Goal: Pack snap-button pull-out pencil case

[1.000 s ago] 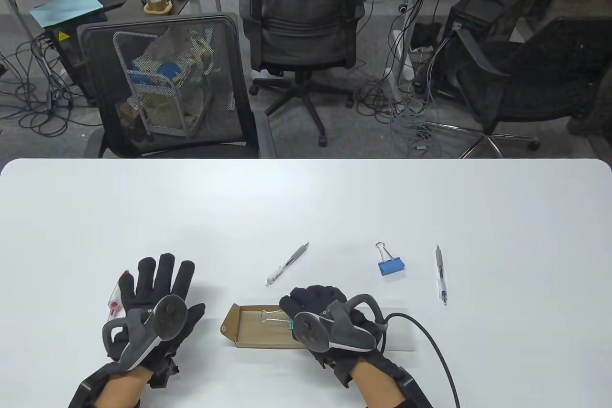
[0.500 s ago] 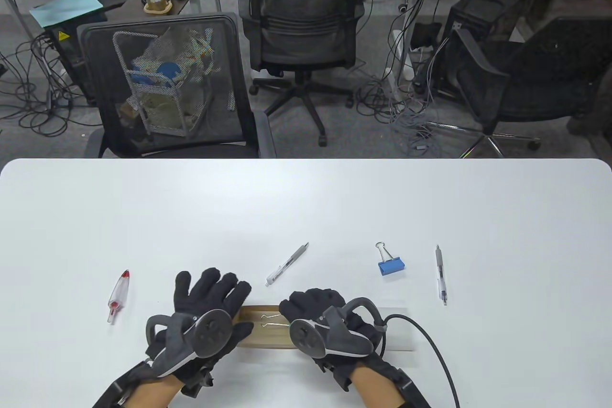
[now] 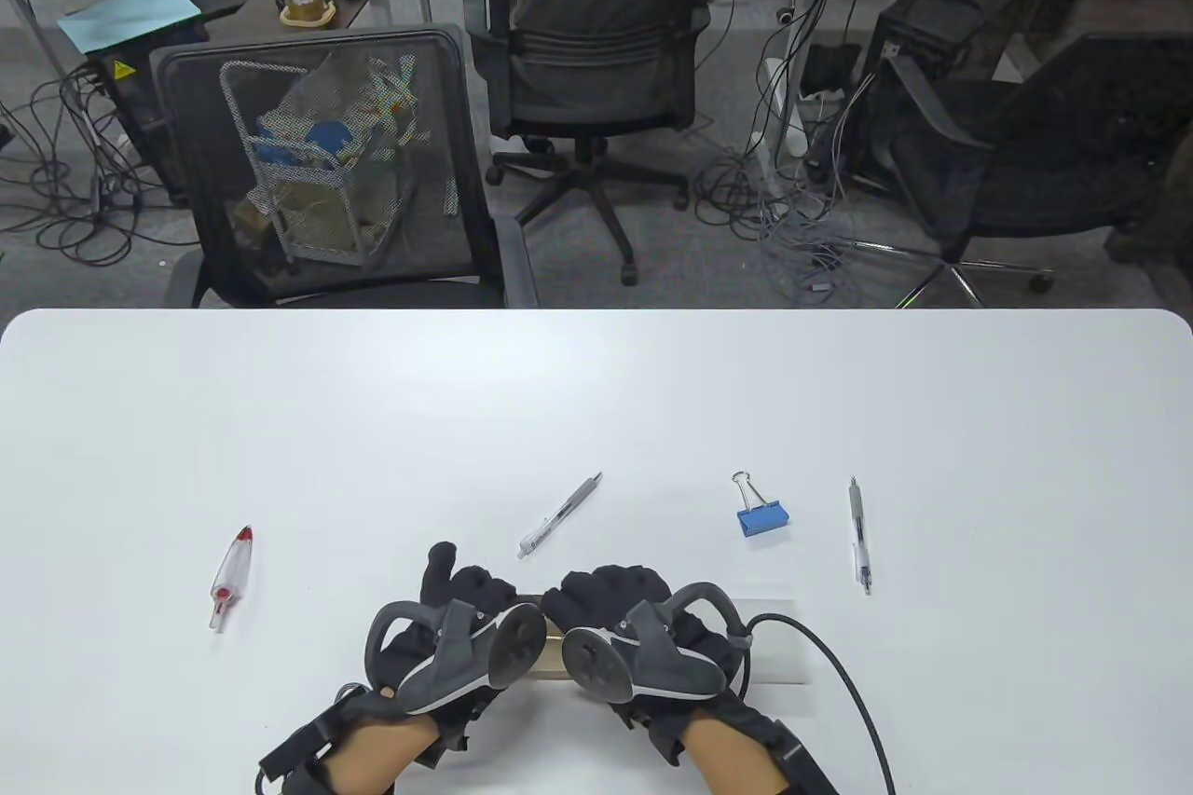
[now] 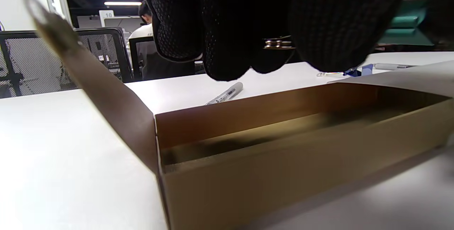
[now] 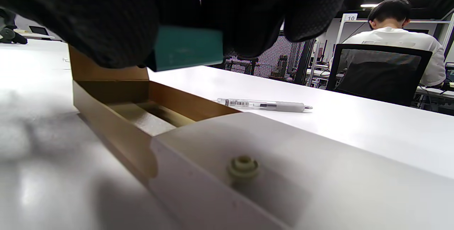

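The pencil case lies at the table's front: a white sleeve (image 3: 778, 646) with a snap stud (image 5: 243, 166), and a brown cardboard drawer (image 4: 283, 159) pulled out to the left with its end flap (image 4: 99, 81) raised. My right hand (image 3: 601, 588) pinches a green binder clip (image 5: 188, 47) just above the drawer (image 5: 117, 116). My left hand (image 3: 475, 592) hovers over the drawer's left part, fingers (image 4: 230, 27) curled close to the clip's wire handles (image 4: 278, 43). Whether it grips them is hidden. The hands cover most of the drawer (image 3: 552, 657) in the table view.
A grey pen (image 3: 559, 515) lies just behind the hands and also shows in the right wrist view (image 5: 264, 105). A blue binder clip (image 3: 762, 517) and a second pen (image 3: 859, 534) lie to the right. A red-tipped clear item (image 3: 231, 576) lies to the left.
My left hand has moved right from the red-tipped item to the drawer, beside my right hand. The right hand has stayed over the drawer with the clip.
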Available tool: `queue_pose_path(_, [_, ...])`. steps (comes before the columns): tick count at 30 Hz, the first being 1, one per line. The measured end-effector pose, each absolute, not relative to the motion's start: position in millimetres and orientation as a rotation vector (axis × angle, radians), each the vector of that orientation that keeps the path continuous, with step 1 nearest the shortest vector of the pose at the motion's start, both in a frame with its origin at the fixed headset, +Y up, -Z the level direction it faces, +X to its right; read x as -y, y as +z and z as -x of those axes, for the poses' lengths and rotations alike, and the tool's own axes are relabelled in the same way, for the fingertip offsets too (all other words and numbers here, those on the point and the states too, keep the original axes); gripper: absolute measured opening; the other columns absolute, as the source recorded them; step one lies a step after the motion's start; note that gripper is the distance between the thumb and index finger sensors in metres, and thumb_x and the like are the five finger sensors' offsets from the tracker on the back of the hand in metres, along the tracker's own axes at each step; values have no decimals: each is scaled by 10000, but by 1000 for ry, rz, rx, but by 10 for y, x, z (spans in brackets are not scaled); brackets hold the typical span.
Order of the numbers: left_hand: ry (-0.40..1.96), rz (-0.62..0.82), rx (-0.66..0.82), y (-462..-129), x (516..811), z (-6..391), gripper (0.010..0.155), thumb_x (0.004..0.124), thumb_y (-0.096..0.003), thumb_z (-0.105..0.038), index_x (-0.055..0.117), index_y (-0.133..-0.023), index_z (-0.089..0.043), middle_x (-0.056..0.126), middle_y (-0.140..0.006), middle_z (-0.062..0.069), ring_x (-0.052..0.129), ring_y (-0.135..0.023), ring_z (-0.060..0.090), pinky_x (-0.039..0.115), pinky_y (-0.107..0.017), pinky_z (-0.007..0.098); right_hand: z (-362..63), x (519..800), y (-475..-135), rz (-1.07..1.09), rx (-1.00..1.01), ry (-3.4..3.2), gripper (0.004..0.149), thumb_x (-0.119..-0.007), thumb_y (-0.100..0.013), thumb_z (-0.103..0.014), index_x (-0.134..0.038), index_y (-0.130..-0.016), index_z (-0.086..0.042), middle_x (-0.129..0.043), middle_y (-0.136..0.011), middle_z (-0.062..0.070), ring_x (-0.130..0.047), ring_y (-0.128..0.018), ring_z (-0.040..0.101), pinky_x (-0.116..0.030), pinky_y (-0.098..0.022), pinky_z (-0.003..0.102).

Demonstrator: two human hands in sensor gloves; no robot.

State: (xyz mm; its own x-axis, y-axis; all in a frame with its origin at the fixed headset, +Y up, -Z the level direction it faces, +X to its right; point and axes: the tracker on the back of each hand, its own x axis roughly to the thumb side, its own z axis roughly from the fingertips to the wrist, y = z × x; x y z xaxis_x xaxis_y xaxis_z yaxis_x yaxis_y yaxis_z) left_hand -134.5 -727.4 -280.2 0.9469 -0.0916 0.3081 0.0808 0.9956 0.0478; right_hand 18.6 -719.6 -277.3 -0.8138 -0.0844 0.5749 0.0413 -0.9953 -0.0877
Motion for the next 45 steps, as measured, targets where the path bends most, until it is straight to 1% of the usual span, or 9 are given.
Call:
queue_pose_path(6, [-89,-81,330,-2765,7322,1333,524,911,-312,-499,951,-808,-333,1005,-790,-89,976,-818,203,504,-829,610,-182,7206,-2777,931,-99,-2932,666,-802,-373,-534,-652,-999,-363,-709,-1080,-87,-761,-956,235,-654,-738,491])
queue_pose_path(7, [-89,-84,333,-2761,7326,1336,523,911,-312,-497,953,-805,-329,1006,-787,-88,976,-816,203,503,-830,611,-191,7208,-2780,931,-97,-2938,674,-803,-373,-537,-637,-1005,-369,-704,-1080,-121,-760,-958,233,-653,-738,490])
queue_pose_path(13, [-61,-117,323,-2750,7313,1378,522,914,-309,-497,955,-803,-331,1008,-785,-90,978,-812,200,503,-833,610,-330,7134,-2827,926,-46,-3006,755,-800,-377,-577,-532,-1050,-365,-603,-1144,-52,-692,-1007,258,-602,-759,522])
queue_pose_path(19, [-51,-103,306,-2765,7309,1426,523,911,-313,-496,950,-808,-331,1005,-790,-90,975,-817,200,497,-835,612,-798,7069,-2901,804,62,-3094,881,-822,-328,-664,-480,-1075,-348,-541,-1179,-21,-624,-1048,297,-526,-773,583])
queue_pose_path(24, [-49,-91,299,-2769,7293,1439,523,911,-314,-496,950,-809,-332,1004,-791,-92,975,-817,199,497,-834,612,-1252,7254,-3022,651,320,-3151,937,-862,-303,-663,-467,-1083,-326,-513,-1190,-14,-574,-1067,324,-469,-764,626])
queue_pose_path(29, [-54,-80,290,-2774,7285,1451,522,912,-314,-495,950,-809,-332,1004,-791,-91,976,-815,200,497,-834,613,-1452,7462,-3082,520,411,-3129,930,-880,-298,-647,-494,-1075,-311,-545,-1178,-7,-585,-1062,328,-466,-755,637])
queue_pose_path(32, [-62,-77,285,-2771,7278,1454,522,913,-312,-495,951,-807,-335,1006,-789,-93,982,-811,201,500,-832,614,-1475,7527,-3104,519,445,-3142,898,-885,-306,-629,-525,-1065,-309,-580,-1164,-14,-614,-1050,323,-479,-751,632])
queue_pose_path(38, [-95,-63,274,-2783,7272,1441,520,917,-309,-495,956,-803,-337,1010,-787,-91,993,-802,203,507,-829,615,-1515,7579,-3135,510,483,-3182,876,-874,-303,-623,-543,-1056,-321,-610,-1148,-23,-648,-1031,312,-513,-747,615])
queue_pose_path(45, [-261,-29,258,-2857,7338,1221,517,924,-307,-495,958,-801,-345,1014,-785,-97,995,-801,196,509,-833,607,-1528,7593,-3130,504,469,-3198,865,-870,-297,-620,-553,-1050,-335,-615,-1144,-38,-652,-1028,300,-513,-746,608])
